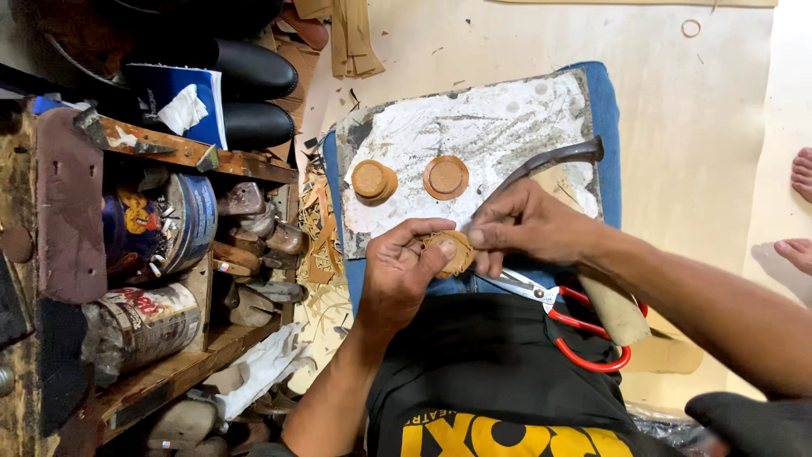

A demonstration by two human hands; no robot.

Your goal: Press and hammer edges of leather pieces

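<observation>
Gripping a small round tan leather piece (452,251), we pinch it between our left hand (402,275) and right hand (524,224), fingers closed narrowly on its curled edge. Just beyond our fingertips, two similar round discs (446,177) lie on a glue-crusted white board (499,118). Red-handled scissors (575,326) rest under our right wrist, beside a hammer (550,161).

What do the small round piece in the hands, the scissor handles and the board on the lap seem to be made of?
The round piece, pinched between left hand and right hand, looks like tan leather: matte, fibrous edge. The scissor handles appear to be glossy red plastic or a coating. The board is possibly stone or metal; its grey, white-smeared surface leaves this open.
</observation>
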